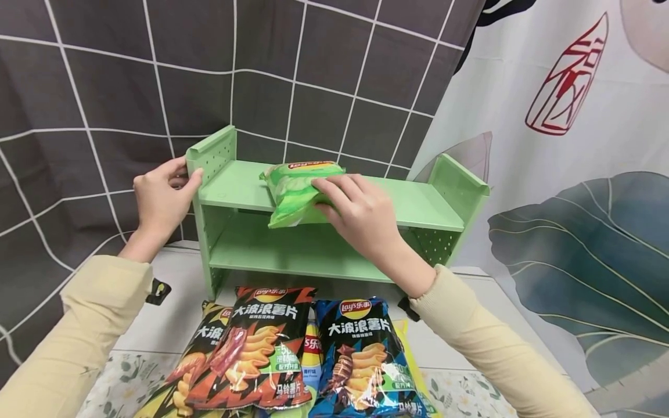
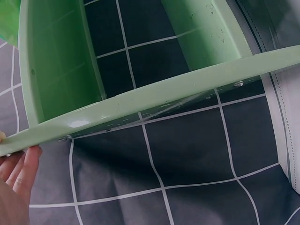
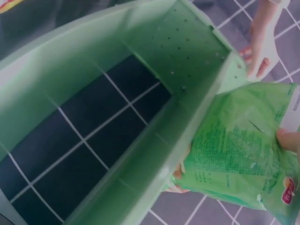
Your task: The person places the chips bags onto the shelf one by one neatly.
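Note:
My right hand [image 1: 360, 215] grips a green bag of chips [image 1: 295, 194] by its right side. The bag overlaps the front edge of the top tier of a green two-tier shelf [image 1: 413, 203], and its lower end sticks out past that edge. In the right wrist view, the printed back of the green bag [image 3: 229, 145] shows, with a thumb pressed on it. My left hand [image 1: 164, 194] holds the upper edge of the shelf's left side panel [image 1: 215, 155]. The left wrist view catches its fingers [image 2: 28, 171] under the panel's edge.
In front of the shelf lie several chip bags: a black-and-red one [image 1: 256, 348], a blue one [image 1: 363, 357], and partly hidden yellow ones beneath. A dark grid-patterned cloth [image 1: 334, 64] hangs behind the shelf, with a white printed curtain [image 1: 522, 174] at the right.

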{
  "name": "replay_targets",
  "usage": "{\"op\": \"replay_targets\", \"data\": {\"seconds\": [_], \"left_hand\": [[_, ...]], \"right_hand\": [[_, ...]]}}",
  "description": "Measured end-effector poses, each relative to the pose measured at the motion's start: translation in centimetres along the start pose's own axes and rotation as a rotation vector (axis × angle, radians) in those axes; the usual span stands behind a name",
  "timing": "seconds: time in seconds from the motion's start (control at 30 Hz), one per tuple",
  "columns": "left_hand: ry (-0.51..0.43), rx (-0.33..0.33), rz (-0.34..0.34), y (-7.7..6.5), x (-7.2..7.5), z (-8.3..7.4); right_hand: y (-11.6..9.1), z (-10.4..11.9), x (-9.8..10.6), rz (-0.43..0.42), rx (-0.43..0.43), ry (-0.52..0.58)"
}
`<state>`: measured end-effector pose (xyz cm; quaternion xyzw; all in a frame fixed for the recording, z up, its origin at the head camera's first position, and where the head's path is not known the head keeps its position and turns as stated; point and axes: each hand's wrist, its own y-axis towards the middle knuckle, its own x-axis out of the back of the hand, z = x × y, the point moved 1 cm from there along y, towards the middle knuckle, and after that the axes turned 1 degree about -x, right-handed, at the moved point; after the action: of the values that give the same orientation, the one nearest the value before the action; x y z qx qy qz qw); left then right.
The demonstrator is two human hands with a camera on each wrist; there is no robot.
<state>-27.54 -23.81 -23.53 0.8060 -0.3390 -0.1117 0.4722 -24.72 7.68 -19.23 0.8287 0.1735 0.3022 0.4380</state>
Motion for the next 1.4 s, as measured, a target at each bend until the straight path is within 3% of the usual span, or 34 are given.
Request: {"op": "replay_targets", "data": {"seconds": [0.43, 0.97, 1.4], "left_hand": [[0.003, 0.005, -0.002, 0.0, 0.1, 0.1], [0.008, 0.008, -0.005, 0.0, 0.0, 0.4], [0.002, 0.017, -0.008, 0.1, -0.2, 0.4]], "right_hand": [[-1.0, 0.3, -1.8, 0.129, 0.024, 0.096], [-0.7, -0.2, -3.5, 0.494, 0.026, 0.163], [0.3, 0.3, -5.4, 0.54, 0.035, 0.149]]}}
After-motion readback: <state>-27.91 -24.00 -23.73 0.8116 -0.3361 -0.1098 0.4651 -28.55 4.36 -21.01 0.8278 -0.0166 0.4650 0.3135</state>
